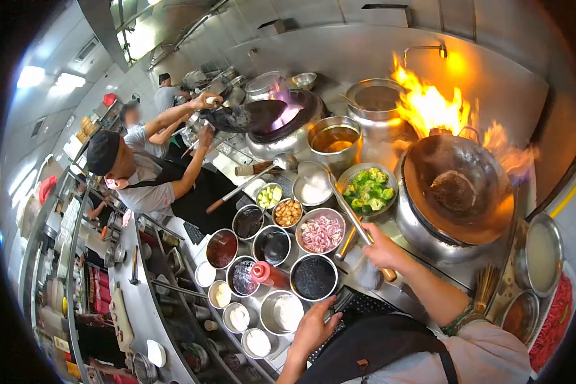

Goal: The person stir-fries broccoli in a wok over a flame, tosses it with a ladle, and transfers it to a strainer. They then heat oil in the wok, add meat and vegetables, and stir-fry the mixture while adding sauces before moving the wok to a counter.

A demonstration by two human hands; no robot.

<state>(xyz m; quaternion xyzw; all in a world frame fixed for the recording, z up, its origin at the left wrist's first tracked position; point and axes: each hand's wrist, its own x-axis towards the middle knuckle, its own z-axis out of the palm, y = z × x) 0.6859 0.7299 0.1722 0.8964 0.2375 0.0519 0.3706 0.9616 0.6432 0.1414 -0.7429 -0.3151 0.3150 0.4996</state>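
My right hand (387, 248) is closed around the long metal shaft of a wooden-ended ladle (352, 214). Its far end reaches toward a steel pot of white seasoning (312, 191); I cannot clearly make out its bowl. To the right, a big wok (457, 192) sits tilted on a burner with tall flames (435, 105) behind it. My left hand (315, 326) hovers with fingers apart near a bowl of dark liquid (313, 277), holding nothing. Close by are a colander of broccoli (367, 191), a bowl of sliced onion (322, 230) and a red squeeze bottle (269, 274).
A co-worker (141, 169) at left handles another wok (249, 116) over a burner. A pot of brown liquid (334, 137) stands behind the bowls. A second ladle (243, 191) lies across the counter. A bamboo brush (485, 287) and basins (541, 256) are at right.
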